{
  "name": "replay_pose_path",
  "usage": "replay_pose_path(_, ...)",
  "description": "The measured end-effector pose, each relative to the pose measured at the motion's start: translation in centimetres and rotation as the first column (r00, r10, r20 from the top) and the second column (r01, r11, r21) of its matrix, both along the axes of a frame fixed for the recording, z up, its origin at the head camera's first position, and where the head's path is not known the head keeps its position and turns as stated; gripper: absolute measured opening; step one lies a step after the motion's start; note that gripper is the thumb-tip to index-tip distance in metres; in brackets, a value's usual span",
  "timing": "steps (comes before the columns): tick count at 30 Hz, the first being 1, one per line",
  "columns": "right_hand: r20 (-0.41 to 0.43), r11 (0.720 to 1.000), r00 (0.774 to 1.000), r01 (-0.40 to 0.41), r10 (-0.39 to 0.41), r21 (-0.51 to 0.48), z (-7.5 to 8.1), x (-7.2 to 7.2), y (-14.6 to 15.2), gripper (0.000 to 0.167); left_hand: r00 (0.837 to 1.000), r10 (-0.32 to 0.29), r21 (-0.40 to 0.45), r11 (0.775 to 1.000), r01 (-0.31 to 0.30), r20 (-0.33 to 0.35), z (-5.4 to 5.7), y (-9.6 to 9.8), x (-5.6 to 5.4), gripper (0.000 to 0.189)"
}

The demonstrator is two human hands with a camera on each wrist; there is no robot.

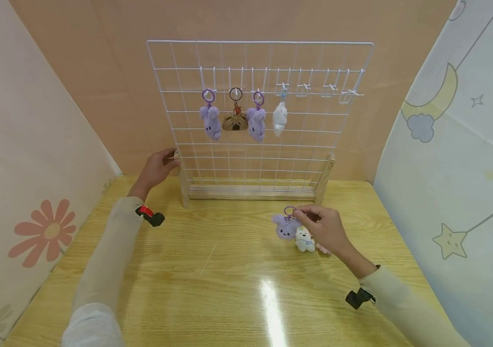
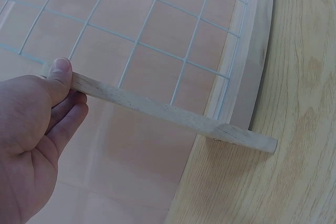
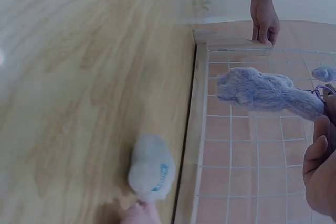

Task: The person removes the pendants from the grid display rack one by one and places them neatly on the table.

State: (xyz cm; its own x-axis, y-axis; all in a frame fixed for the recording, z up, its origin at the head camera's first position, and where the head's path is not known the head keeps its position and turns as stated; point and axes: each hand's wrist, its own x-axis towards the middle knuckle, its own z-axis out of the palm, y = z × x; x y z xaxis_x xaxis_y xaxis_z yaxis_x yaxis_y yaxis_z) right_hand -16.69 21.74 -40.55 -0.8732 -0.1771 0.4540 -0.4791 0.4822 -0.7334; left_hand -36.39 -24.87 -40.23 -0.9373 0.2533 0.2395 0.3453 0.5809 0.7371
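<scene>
My left hand (image 1: 158, 168) grips the top of the left wooden post (image 2: 152, 107) of a white wire grid rack (image 1: 255, 149), thumb on one side and fingers behind. With my right hand (image 1: 324, 227) I pinch the purple ring of a lavender plush keychain (image 1: 286, 228), which hangs just above the table in front of the rack. Below it lies a white plush keychain (image 1: 305, 240) with a blue mark. A pink plush (image 1: 323, 249) sits beside that one, partly hidden under my right hand.
On the rack's hooks hang two lavender plush keychains (image 1: 211, 123), a brown one (image 1: 235, 122) and a white one (image 1: 279, 118). Several bare hooks (image 1: 329, 89) project at the upper right. Patterned panels flank the wooden table (image 1: 177, 289) on both sides.
</scene>
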Motion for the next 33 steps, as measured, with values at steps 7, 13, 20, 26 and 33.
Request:
replay_pose_path(7,0.038,0.999,0.999,-0.025,0.024,0.024,-0.7,0.9,0.0,0.009,1.000,0.001,-0.017,1.000,-0.001,0.001,0.1,0.0,0.0,0.058)
replay_pose_path(13,0.059,0.998,0.997,-0.053,0.050,0.042,-1.4,1.4,0.3,0.008,1.000,0.001,-0.009,1.000,-0.001,-0.001,0.0,0.1,-0.1,0.056)
replay_pose_path(20,0.085,0.994,0.994,-0.077,0.071,0.077,-4.3,0.8,1.3,0.010,1.000,0.008,-0.007,1.000,-0.008,0.004,0.0,0.1,0.0,0.057)
replay_pose_path(26,0.094,0.991,0.992,-0.098,0.090,0.089,-6.1,0.4,2.1,0.010,1.000,0.010,-0.014,1.000,-0.009,0.012,0.1,0.0,0.1,0.058)
replay_pose_path(33,0.085,0.989,0.993,-0.089,0.079,0.116,-6.5,0.0,2.3,0.008,1.000,0.014,-0.019,1.000,-0.014,0.007,0.0,0.0,-0.1,0.058)
